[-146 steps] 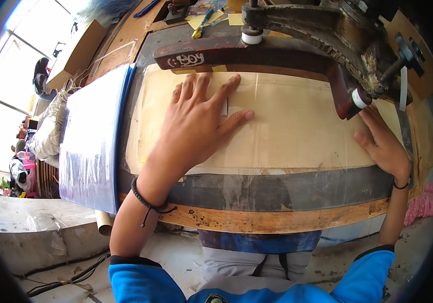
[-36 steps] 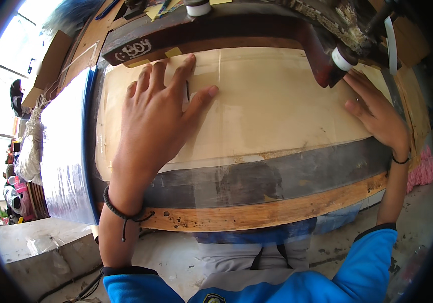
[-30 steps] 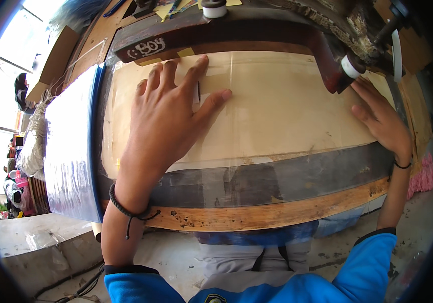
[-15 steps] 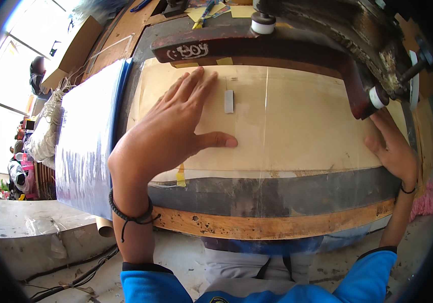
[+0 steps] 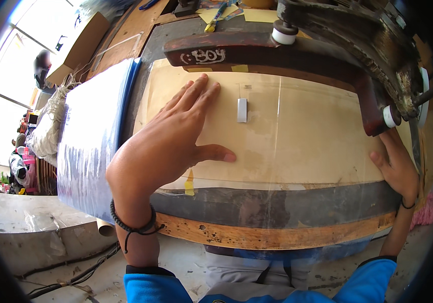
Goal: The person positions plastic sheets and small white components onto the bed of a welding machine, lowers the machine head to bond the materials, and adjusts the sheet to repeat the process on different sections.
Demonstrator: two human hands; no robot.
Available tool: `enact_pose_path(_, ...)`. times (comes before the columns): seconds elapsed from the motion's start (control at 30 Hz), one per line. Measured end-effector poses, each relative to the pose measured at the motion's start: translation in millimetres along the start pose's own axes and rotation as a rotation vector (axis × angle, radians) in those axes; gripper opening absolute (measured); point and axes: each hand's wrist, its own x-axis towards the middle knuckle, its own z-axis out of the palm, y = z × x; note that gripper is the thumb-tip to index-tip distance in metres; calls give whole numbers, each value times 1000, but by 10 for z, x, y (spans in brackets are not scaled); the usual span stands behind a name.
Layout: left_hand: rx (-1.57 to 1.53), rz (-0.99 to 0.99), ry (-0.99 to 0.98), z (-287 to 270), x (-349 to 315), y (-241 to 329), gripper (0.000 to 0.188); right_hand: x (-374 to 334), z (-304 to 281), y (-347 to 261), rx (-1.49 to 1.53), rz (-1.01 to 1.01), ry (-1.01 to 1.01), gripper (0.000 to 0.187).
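My left hand (image 5: 158, 144) lies palm down on the left part of a tan board (image 5: 322, 136), fingers stretched toward the far edge and thumb out to the right. A clear plastic sheet (image 5: 277, 247) covers the board and hangs past the table's near edge. On the right, my right hand (image 5: 397, 169) rests at the sheet's edge with its thumb apart; its fingertips are partly hidden beneath a dark machine bar (image 5: 262, 56). Right of my left fingers sits a small pale rectangular piece (image 5: 242, 110). Yellow tape (image 5: 189, 184) marks the board's near edge.
The bar joins a heavy metal arm (image 5: 348, 38) with white-collared bolts. Left of the board stands a stack of clear plastic sheets (image 5: 92, 126), with pale string (image 5: 49, 126) beyond it. Pink string (image 5: 427, 208) hangs at the right. A yellow cutter (image 5: 215, 17) lies at the back.
The whole view has shifted slightly. Against the board, my left hand has slid a little to the left, while my right hand stays nearly in place by the bar's end.
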Motion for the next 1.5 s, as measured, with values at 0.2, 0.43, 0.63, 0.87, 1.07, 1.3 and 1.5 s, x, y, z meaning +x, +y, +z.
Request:
enact_pose_path(0.2,-11,-4,20,-1,-16,9,107,8,15,-16,-26,-30,16,61)
enact_pose_path(0.43,15,-20,26,-27,-53,39,101,22,4,-29,-12,-21,19,59)
enact_pose_path(0.63,22,-16,38,-36,-70,76,97,29,-4,-36,-5,-11,15,59)
enact_pose_path(0.87,73,20,42,15,-66,128,96,5,42,76,-28,-4,28,59)
enact_pose_path(1.07,55,-3,57,60,-44,118,104,30,-17,40,8,18,-23,58)
enact_pose_path(1.3,75,-23,24,41,-41,128,104,36,1,16,0,-34,26,57)
enact_pose_path(1.5,85,-29,7,44,-25,117,104,41,-5,18,7,-30,18,58)
